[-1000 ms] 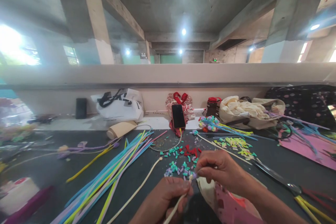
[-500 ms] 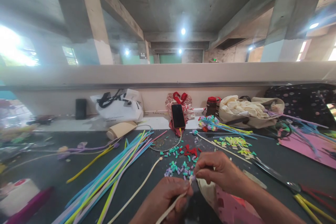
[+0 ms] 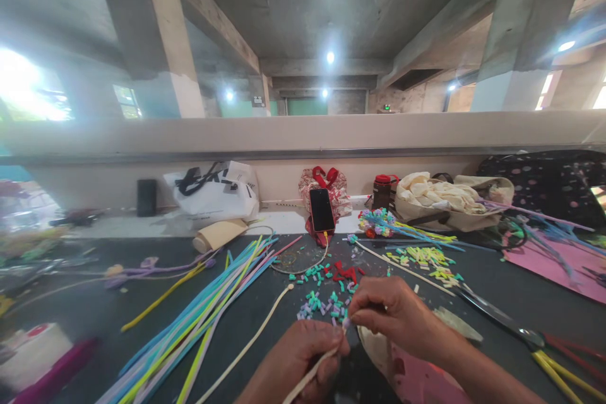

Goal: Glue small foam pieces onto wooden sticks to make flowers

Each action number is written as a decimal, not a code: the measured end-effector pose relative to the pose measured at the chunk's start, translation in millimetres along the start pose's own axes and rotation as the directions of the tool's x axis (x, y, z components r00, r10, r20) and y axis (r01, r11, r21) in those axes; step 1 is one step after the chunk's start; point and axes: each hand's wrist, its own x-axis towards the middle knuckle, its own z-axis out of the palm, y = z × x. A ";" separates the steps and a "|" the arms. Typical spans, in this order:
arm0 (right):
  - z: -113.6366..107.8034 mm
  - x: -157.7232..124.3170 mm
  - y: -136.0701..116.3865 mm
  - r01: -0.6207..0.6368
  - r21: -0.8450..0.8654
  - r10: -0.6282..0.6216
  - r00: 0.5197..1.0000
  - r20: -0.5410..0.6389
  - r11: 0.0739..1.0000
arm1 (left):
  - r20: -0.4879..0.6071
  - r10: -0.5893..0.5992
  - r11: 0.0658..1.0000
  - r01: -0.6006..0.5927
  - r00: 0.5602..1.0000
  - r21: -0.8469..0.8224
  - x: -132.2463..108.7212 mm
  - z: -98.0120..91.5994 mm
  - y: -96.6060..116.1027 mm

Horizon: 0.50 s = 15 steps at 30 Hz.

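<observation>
My left hand (image 3: 310,353) pinches a cream cord (image 3: 310,377) near its tip, the rest of the cord trailing down toward the bottom edge. At that tip sits a small pale lilac piece (image 3: 346,323). My right hand (image 3: 386,309) has its thumb and forefinger closed on the lilac piece, the two hands almost touching. Just beyond them lie short lilac and turquoise pieces (image 3: 312,304) and some red pieces (image 3: 344,273). Another cream cord (image 3: 255,334) with a knobbed end rests left of my hands.
Long pastel strips (image 3: 199,315) spread across the left of the dark table. Scissors (image 3: 502,315) lie on the right beside short yellow pieces (image 3: 426,257). A phone (image 3: 322,209) leans on a patterned bag at the back, near a brown bottle (image 3: 381,192) and a white bag (image 3: 213,192).
My right fingers have shifted slightly left and down onto the lilac piece at the cord's tip. My left hand stays nearly still, holding the cord.
</observation>
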 end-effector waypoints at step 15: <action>0.6 -2.2 1.1 0.103 -0.104 -0.098 0.994 0.056 0.989 | -0.042 0.023 0.999 -0.022 0.999 0.026 2.9 -0.4 -2.6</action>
